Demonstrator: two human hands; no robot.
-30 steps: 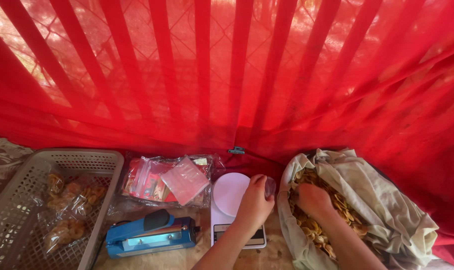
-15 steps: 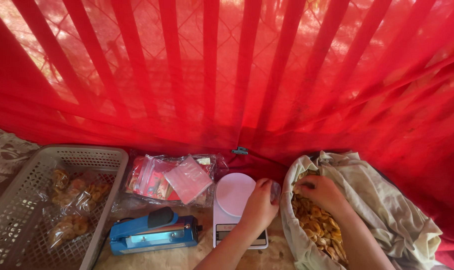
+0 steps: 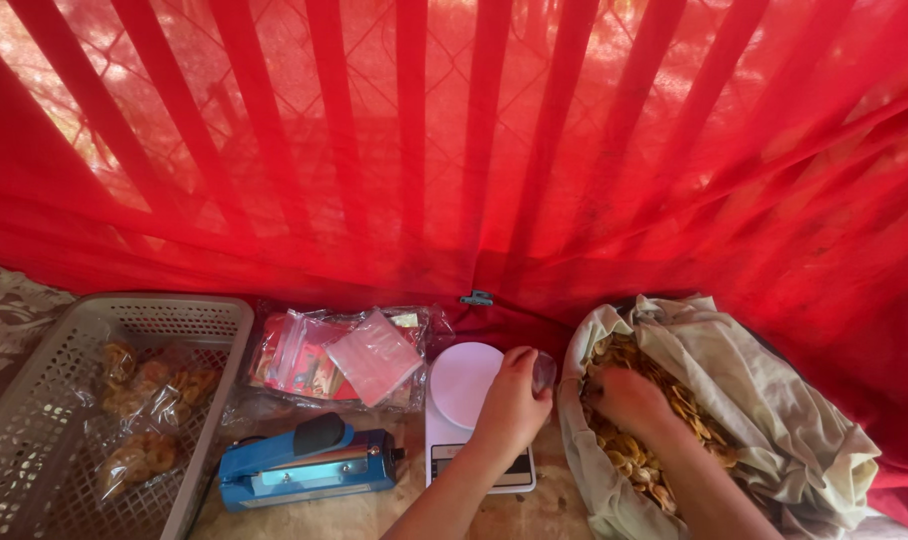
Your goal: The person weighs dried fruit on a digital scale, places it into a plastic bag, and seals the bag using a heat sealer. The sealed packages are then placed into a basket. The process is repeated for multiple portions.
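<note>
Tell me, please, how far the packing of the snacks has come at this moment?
Done: a few filled clear bags lie in the grey basket. In hand: the right hand digs into the sack of snacks; the left hand holds a small clear bag over the scale. Left: much of the sack, and the blue sealer lies unused.

Left hand (image 3: 511,400) at lower centre, over a white kitchen scale (image 3: 466,400), fingers closed on a small clear bag (image 3: 544,372). Right hand (image 3: 629,400) at lower right, buried in yellow-brown chips (image 3: 674,400) inside a pale cloth sack (image 3: 774,400). Blue heat sealer (image 3: 309,468) left of the scale; pile of clear bags (image 3: 344,352) above it. Grey plastic basket (image 3: 44,400) with filled packets at lower left. Red mesh curtain (image 3: 454,150) fills the upper frame.
</note>
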